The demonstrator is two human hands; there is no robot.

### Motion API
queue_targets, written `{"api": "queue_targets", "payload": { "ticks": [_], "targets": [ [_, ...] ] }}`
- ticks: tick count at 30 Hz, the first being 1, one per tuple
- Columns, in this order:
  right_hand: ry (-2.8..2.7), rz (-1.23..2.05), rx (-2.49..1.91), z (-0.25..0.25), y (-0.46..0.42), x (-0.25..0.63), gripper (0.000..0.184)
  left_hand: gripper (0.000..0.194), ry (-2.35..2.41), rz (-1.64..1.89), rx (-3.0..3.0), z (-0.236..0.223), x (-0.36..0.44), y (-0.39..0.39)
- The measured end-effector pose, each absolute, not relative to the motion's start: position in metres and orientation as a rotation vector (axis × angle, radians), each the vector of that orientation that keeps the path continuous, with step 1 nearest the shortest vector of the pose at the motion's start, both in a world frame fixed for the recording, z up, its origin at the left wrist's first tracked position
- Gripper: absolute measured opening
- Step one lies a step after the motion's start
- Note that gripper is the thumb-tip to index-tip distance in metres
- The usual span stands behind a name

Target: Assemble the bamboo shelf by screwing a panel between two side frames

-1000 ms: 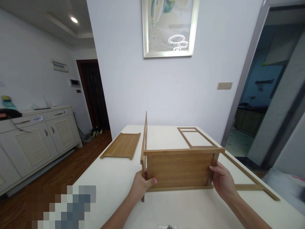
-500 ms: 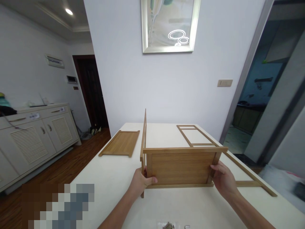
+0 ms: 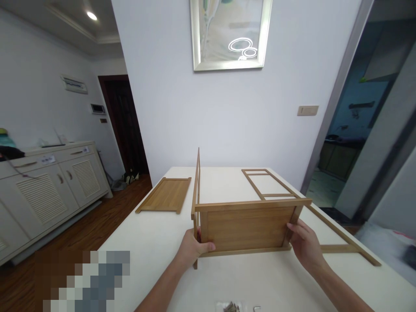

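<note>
A wooden shelf panel (image 3: 248, 227) with rails along its edges is held on its long side, its broad face toward me. My left hand (image 3: 191, 249) is closed at the panel's left end, thumb on the face and the other fingers mostly hidden behind. There the panel meets an upright wooden side frame (image 3: 196, 186), seen almost edge-on. My right hand (image 3: 307, 242) pinches the panel's right end, thumb in front. Behind and right of that hand, a second ladder-like wooden frame (image 3: 338, 231) lies flat.
All this is on a white table (image 3: 143, 242). Another wooden panel (image 3: 165, 195) lies flat at the left. Near the front edge are a clear bag of screws (image 3: 231, 307) and a hex key (image 3: 256, 308). A wall (image 3: 227, 125) stands behind the table.
The panel has tilted very slightly, its right end a touch higher against its left. Both hands keep their grips, and the camera view has shifted a little.
</note>
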State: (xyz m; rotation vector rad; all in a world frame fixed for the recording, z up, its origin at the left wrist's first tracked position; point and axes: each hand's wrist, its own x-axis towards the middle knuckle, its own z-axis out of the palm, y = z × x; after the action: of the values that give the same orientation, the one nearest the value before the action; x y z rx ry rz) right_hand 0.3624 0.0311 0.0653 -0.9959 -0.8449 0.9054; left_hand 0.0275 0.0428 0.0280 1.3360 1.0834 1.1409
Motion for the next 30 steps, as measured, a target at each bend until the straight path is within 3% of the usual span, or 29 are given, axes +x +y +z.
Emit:
{"api": "queue_targets", "payload": {
  "ticks": [4, 7, 12, 17, 30],
  "targets": [
    [-1.036, 0.718, -1.259, 0.043, 0.028, 0.366, 0.019, 0.045, 1.122, 1.103, 1.343, 0.028, 0.027, 0.044],
    [-1.221, 0.539, -1.498, 0.030, 0.022, 0.371, 0.031, 0.047, 1.104, 1.089, 1.344, 0.028, 0.027, 0.044],
    [-1.335, 0.382, -1.539, 0.016, 0.013, 0.376, 0.047, 0.050, 1.119, 1.089, 1.320, 0.029, 0.027, 0.044],
    [-1.390, 0.351, -1.626, 0.005, 0.012, 0.377, 0.051, 0.054, 1.024, 1.066, 1.316, 0.028, 0.023, 0.044],
    [-1.526, 0.278, -1.623, -0.002, 0.013, 0.384, 0.050, 0.036, 1.162, 1.049, 1.375, 0.034, 0.025, 0.039]
  ]
}}
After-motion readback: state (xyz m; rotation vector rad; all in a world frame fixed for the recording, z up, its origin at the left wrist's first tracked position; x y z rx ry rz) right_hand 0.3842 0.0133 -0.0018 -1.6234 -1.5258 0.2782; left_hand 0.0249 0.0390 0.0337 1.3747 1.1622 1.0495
